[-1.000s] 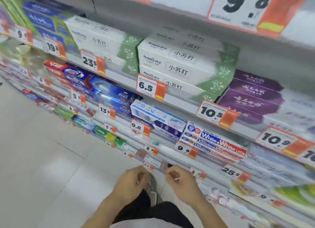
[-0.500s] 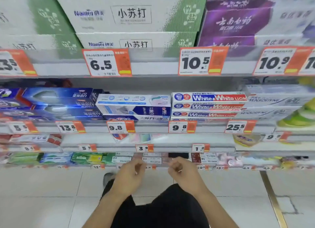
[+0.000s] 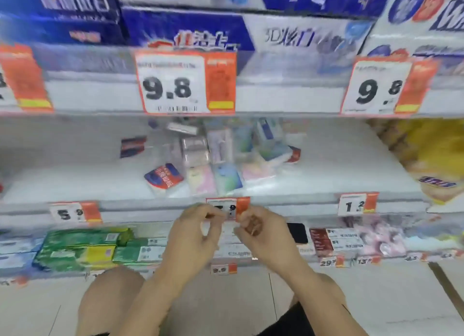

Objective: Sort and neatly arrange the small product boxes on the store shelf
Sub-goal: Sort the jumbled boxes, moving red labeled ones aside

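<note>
Several small product boxes (image 3: 221,159) lie in a loose jumble on the white middle shelf (image 3: 326,169), some flat, some tilted. A blue and red box (image 3: 163,178) rests at the front left of the pile, with pastel boxes (image 3: 200,181) beside it. One dark blue box (image 3: 132,146) lies apart to the left. My left hand (image 3: 193,232) and my right hand (image 3: 261,235) hover side by side in front of the shelf's edge, below the pile. Their fingers are curled and I see nothing held. The frame is blurred.
A small price tag (image 3: 242,205) sits on the shelf rail just above my hands. Large blue toothpaste boxes (image 3: 188,31) fill the shelf above. Green boxes (image 3: 82,247) and red boxes (image 3: 326,237) line the shelf below. A yellow bag (image 3: 431,159) stands at the right.
The view has dropped and closed in on the middle shelf, so the jumbled small boxes are now large. Both hands have risen to the shelf rail, still close together.
</note>
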The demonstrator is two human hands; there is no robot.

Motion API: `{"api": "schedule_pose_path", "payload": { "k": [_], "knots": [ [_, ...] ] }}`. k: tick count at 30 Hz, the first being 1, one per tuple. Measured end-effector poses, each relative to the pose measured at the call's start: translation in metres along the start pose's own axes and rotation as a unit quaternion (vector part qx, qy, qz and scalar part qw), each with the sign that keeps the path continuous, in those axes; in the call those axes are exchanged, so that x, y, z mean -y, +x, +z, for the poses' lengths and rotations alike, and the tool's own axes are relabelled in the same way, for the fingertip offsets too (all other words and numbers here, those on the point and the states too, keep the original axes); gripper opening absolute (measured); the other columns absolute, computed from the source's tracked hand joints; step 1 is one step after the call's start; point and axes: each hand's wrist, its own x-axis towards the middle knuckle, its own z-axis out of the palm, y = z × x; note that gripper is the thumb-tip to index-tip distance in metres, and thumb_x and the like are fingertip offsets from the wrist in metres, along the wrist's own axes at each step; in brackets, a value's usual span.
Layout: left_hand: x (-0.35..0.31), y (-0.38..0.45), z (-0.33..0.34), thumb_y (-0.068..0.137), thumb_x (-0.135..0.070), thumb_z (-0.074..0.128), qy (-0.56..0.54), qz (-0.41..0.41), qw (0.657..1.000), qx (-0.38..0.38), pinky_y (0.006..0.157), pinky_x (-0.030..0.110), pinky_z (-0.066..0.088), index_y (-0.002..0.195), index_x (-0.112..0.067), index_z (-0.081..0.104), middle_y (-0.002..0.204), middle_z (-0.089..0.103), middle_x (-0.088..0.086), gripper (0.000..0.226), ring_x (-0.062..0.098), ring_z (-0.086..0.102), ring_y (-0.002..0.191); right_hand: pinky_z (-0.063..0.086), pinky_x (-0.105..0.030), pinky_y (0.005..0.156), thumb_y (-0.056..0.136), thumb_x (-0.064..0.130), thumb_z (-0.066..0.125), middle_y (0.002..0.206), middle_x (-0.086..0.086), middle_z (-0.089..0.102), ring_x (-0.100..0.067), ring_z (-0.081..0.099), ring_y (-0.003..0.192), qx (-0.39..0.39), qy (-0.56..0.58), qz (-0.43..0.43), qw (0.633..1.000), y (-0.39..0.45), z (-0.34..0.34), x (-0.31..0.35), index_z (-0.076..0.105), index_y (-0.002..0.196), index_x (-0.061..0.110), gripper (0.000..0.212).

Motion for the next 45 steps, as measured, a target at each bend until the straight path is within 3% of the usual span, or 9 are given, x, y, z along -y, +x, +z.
{"api": "schedule_pose_path", "payload": {
  "k": [4, 11, 16, 23, 27, 32, 36, 40, 45],
  "knots": [
    [0.035, -0.014, -0.002, 0.088, -0.017, 0.064, 0.004, 0.036, 0.999, -0.006, 0.081, 0.012, 0.042, 0.091, -0.028, 0.067, 0.091, 0.066, -0.018, 0.012, -0.002, 0.058, 0.088, 0.052, -0.020, 0.066, 0.086, 0.019, 0.072, 0.079, 0.010, 0.068, -0.006, 0.064, 0.071, -0.031, -0.031, -0.030, 0.999, -0.030, 0.015, -0.013, 0.070, 0.089, 0.024, 0.006],
    [0.055, 0.012, -0.053, 0.088, -0.016, 0.061, 0.065, 0.073, 0.995, -0.033, 0.081, 0.026, 0.043, 0.096, -0.016, 0.069, 0.094, 0.067, -0.006, 0.011, 0.013, 0.059, 0.092, 0.045, -0.009, 0.069, 0.085, 0.005, 0.068, 0.088, 0.001, 0.067, -0.002, 0.060, 0.077, -0.037, -0.077, -0.068, 0.994, -0.032, 0.014, 0.021, 0.065, 0.095, 0.021, 0.019],
    [0.069, 0.061, -0.067, 0.084, -0.030, 0.060, 0.142, 0.048, 0.989, -0.002, 0.081, 0.036, 0.050, 0.093, -0.022, 0.067, 0.092, 0.068, -0.004, 0.014, 0.021, 0.061, 0.091, 0.051, -0.026, 0.082, 0.085, 0.012, 0.068, 0.097, -0.002, 0.063, -0.013, 0.062, 0.086, -0.045, -0.146, -0.132, 0.979, 0.017, 0.023, 0.043, 0.066, 0.103, 0.018, 0.020],
    [0.060, 0.088, -0.045, 0.075, -0.058, 0.067, 0.173, 0.081, 0.982, -0.005, 0.092, 0.044, 0.049, 0.138, -0.026, 0.039, 0.129, 0.049, 0.006, 0.076, 0.026, 0.055, 0.109, 0.036, -0.017, 0.094, 0.081, 0.030, 0.072, 0.130, -0.005, 0.041, -0.013, 0.044, 0.118, -0.092, -0.203, -0.180, 0.958, 0.093, 0.035, 0.041, 0.047, 0.136, 0.022, 0.061],
    [0.056, 0.104, -0.031, 0.086, -0.046, 0.063, 0.181, 0.119, 0.976, -0.015, 0.091, 0.040, 0.047, 0.147, -0.032, 0.032, 0.142, 0.041, 0.005, 0.070, 0.028, 0.053, 0.118, 0.042, -0.029, 0.095, 0.077, 0.034, 0.074, 0.142, -0.015, 0.034, -0.022, 0.037, 0.127, -0.138, -0.226, -0.220, 0.939, 0.121, 0.035, 0.030, 0.036, 0.148, 0.024, 0.081],
    [0.068, 0.115, -0.021, 0.079, -0.017, 0.073, 0.197, 0.143, 0.968, -0.057, 0.075, 0.038, 0.052, 0.125, -0.017, 0.058, 0.121, 0.060, 0.006, 0.049, 0.032, 0.062, 0.100, 0.053, -0.044, 0.092, 0.075, 0.029, 0.077, 0.134, -0.013, 0.045, -0.029, 0.049, 0.121, -0.186, -0.170, -0.221, 0.942, 0.142, 0.033, 0.014, 0.039, 0.139, 0.008, 0.077],
    [0.072, 0.108, -0.023, 0.075, -0.005, 0.077, 0.135, 0.142, 0.979, -0.058, 0.070, 0.035, 0.052, 0.109, -0.017, 0.063, 0.116, 0.058, -0.001, 0.039, 0.024, 0.062, 0.081, 0.053, -0.035, 0.082, 0.077, 0.034, 0.081, 0.122, -0.011, 0.062, -0.027, 0.062, 0.107, -0.145, -0.149, -0.141, 0.968, 0.149, 0.025, 0.019, 0.021, 0.151, 0.013, 0.097],
    [0.081, 0.098, -0.031, 0.078, -0.004, 0.076, 0.093, 0.106, 0.988, -0.062, 0.074, 0.024, 0.047, 0.104, -0.025, 0.058, 0.121, 0.048, -0.015, 0.037, 0.012, 0.059, 0.081, 0.053, -0.031, 0.077, 0.077, 0.022, 0.081, 0.099, 0.002, 0.062, -0.016, 0.061, 0.087, -0.170, -0.094, -0.146, 0.970, 0.148, 0.025, 0.015, 0.030, 0.147, 0.016, 0.086],
    [0.088, 0.090, -0.042, 0.072, -0.007, 0.082, 0.073, 0.108, 0.991, -0.035, 0.082, 0.012, 0.043, 0.096, -0.030, 0.054, 0.116, 0.047, -0.019, 0.043, 0.000, 0.054, 0.095, 0.052, -0.032, 0.089, 0.072, 0.037, 0.083, 0.126, -0.006, 0.056, -0.021, 0.060, 0.109, -0.133, -0.144, -0.142, 0.970, 0.151, 0.027, 0.007, 0.039, 0.143, 0.018, 0.085]
  ]
}}
